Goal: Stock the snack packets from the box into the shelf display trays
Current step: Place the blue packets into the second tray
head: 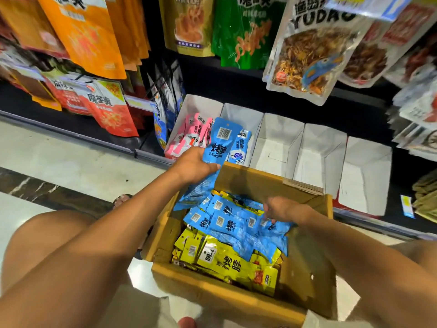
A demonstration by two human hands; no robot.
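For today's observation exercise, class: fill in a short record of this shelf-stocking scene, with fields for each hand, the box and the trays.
left hand: holds blue packets raised near the box's far edge
right hand: fingers on loose blue packets in the box; grip unclear
box: open cardboard; yellow packets beneath the blue ones
trays: white card; pink packets in leftmost, one blue packet in next

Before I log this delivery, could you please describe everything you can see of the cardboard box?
The cardboard box is plain brown corrugated card, open-topped, its flaps open and creased. It sits between the person's legs, before the white trays. Inside, blue packets lie loosely over yellow packets. The right hand reaches in, fingers among the blue ones; the left hand holds a blue bunch above its far-left corner.
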